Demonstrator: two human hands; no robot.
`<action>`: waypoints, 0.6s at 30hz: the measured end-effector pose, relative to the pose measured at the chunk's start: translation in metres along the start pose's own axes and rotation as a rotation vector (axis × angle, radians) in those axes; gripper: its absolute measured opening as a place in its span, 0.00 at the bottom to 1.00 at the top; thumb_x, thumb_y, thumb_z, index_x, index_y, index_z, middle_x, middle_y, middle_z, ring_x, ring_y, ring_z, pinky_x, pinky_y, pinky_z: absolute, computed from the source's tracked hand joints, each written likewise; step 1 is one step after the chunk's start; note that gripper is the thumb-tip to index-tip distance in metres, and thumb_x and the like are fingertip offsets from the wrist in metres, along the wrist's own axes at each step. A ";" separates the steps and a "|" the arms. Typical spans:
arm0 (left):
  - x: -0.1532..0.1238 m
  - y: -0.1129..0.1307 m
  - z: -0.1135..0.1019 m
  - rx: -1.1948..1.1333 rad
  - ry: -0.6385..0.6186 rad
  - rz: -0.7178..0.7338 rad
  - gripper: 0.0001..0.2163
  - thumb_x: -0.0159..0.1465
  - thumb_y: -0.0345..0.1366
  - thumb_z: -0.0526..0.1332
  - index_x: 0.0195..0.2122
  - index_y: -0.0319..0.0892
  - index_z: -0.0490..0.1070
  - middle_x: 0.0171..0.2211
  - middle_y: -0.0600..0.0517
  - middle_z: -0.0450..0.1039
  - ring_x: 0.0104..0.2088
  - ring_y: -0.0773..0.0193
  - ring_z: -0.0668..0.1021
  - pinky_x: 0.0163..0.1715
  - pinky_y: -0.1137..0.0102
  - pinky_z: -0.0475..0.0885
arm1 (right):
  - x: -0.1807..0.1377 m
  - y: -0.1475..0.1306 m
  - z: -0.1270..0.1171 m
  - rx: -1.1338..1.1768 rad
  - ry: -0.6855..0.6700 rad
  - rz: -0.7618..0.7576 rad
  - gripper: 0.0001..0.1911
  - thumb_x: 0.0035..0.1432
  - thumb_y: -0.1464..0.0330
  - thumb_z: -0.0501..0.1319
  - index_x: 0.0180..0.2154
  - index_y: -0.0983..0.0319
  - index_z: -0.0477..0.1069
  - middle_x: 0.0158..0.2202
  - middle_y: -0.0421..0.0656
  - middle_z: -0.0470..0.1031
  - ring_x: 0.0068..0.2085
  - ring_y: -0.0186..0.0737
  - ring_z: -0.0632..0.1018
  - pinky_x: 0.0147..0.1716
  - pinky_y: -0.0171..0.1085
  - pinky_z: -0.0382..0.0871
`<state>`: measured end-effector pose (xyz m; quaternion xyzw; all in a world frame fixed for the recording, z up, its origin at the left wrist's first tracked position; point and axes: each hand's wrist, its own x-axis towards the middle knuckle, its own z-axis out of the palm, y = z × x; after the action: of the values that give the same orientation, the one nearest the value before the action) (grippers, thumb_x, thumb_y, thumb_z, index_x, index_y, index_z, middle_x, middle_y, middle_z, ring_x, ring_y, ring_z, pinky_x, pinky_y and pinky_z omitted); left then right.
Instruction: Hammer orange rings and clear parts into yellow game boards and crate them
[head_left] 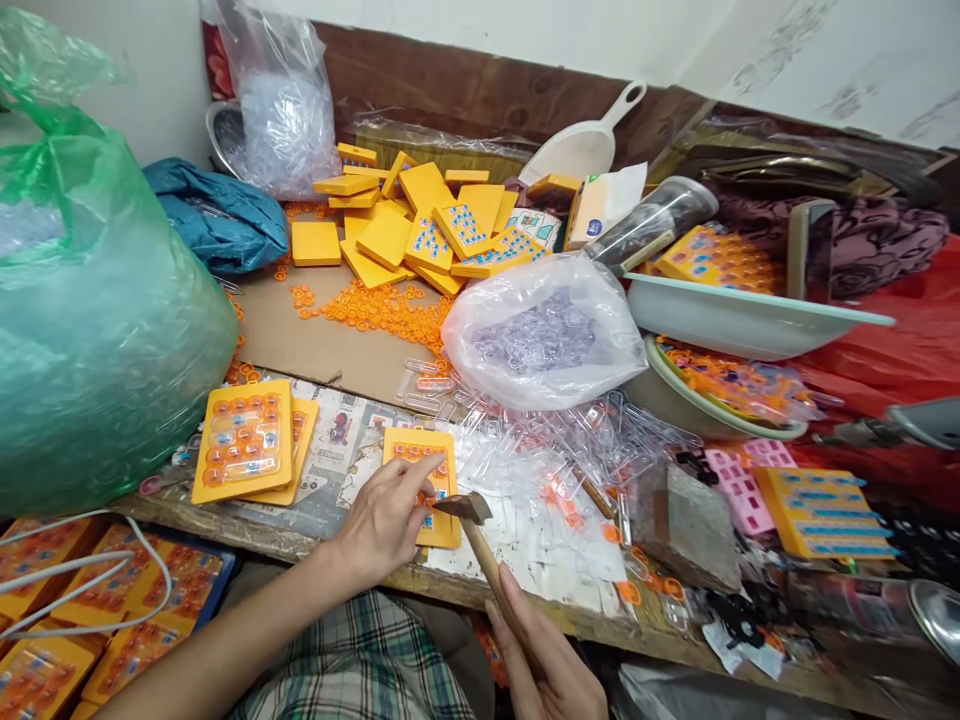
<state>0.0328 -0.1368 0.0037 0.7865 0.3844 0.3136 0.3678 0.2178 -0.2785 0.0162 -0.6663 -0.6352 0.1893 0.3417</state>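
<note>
My right hand is wrapped round the wooden handle of a hammer. The hammer's metal head is just above the right side of a yellow plastic board with orange rings and small blue parts on it. Over that board is my left hand, its thumb and fingers drawn together at the hammer head. What the fingertips hold, if anything, is too small to make out. To the left, another yellow board with rows of orange rings and clear covers rests partly on a second one.
Clear plastic pieces spread right of the board, near a metal block. Behind are a white bag of clear parts, loose orange rings and piled yellow boards. A green bag bulges at left.
</note>
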 end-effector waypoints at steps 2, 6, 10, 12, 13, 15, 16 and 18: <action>-0.001 0.000 0.001 -0.021 0.022 -0.012 0.28 0.58 0.22 0.55 0.60 0.44 0.55 0.38 0.49 0.74 0.42 0.58 0.74 0.44 0.62 0.72 | 0.000 -0.003 -0.001 0.000 0.043 0.012 0.21 0.59 0.69 0.60 0.55 0.54 0.69 0.50 0.40 0.76 0.46 0.44 0.80 0.47 0.37 0.74; 0.000 -0.001 0.002 -0.072 0.032 -0.071 0.28 0.57 0.23 0.56 0.59 0.44 0.57 0.36 0.50 0.76 0.42 0.57 0.74 0.45 0.61 0.71 | 0.003 -0.008 -0.002 -0.003 0.112 0.039 0.19 0.59 0.69 0.60 0.52 0.54 0.72 0.47 0.42 0.78 0.44 0.45 0.81 0.46 0.39 0.75; -0.001 -0.002 0.005 -0.115 0.057 -0.121 0.28 0.57 0.22 0.56 0.59 0.43 0.56 0.36 0.50 0.77 0.43 0.57 0.75 0.47 0.60 0.71 | 0.007 -0.005 0.000 0.028 -0.066 0.032 0.21 0.60 0.70 0.57 0.56 0.54 0.68 0.45 0.43 0.79 0.42 0.41 0.81 0.41 0.33 0.75; -0.002 -0.002 0.006 -0.128 0.072 -0.132 0.28 0.56 0.22 0.56 0.59 0.43 0.57 0.37 0.50 0.77 0.44 0.57 0.75 0.47 0.61 0.71 | 0.006 -0.001 0.002 0.069 -0.062 0.068 0.21 0.59 0.69 0.58 0.55 0.54 0.69 0.46 0.43 0.78 0.44 0.42 0.80 0.44 0.34 0.74; -0.003 -0.002 0.006 -0.138 0.077 -0.136 0.28 0.56 0.22 0.57 0.59 0.44 0.57 0.37 0.50 0.77 0.44 0.58 0.75 0.47 0.61 0.71 | 0.006 0.000 0.003 0.104 -0.036 0.107 0.20 0.58 0.68 0.60 0.53 0.55 0.71 0.47 0.43 0.78 0.45 0.44 0.80 0.46 0.37 0.74; -0.004 -0.002 0.004 -0.164 0.079 -0.150 0.27 0.57 0.24 0.58 0.58 0.44 0.58 0.36 0.51 0.76 0.43 0.59 0.76 0.48 0.61 0.71 | 0.006 0.001 0.004 0.183 0.062 0.249 0.20 0.55 0.64 0.63 0.51 0.56 0.74 0.49 0.43 0.77 0.47 0.47 0.79 0.50 0.40 0.72; -0.003 -0.002 0.002 -0.180 0.080 -0.162 0.27 0.57 0.25 0.59 0.57 0.45 0.58 0.36 0.51 0.76 0.42 0.60 0.76 0.48 0.62 0.71 | 0.007 0.001 0.004 0.221 0.129 0.342 0.22 0.54 0.62 0.64 0.51 0.57 0.74 0.50 0.43 0.76 0.48 0.48 0.78 0.50 0.41 0.72; 0.000 -0.002 -0.004 -0.197 0.108 -0.182 0.25 0.57 0.28 0.61 0.56 0.45 0.60 0.37 0.51 0.75 0.41 0.61 0.76 0.47 0.63 0.71 | 0.014 -0.002 0.005 0.291 0.234 0.519 0.27 0.51 0.59 0.66 0.53 0.58 0.72 0.49 0.44 0.77 0.47 0.48 0.78 0.44 0.38 0.75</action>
<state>0.0287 -0.1341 0.0044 0.6905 0.4408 0.3569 0.4489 0.2151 -0.2639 0.0168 -0.7675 -0.3668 0.2811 0.4442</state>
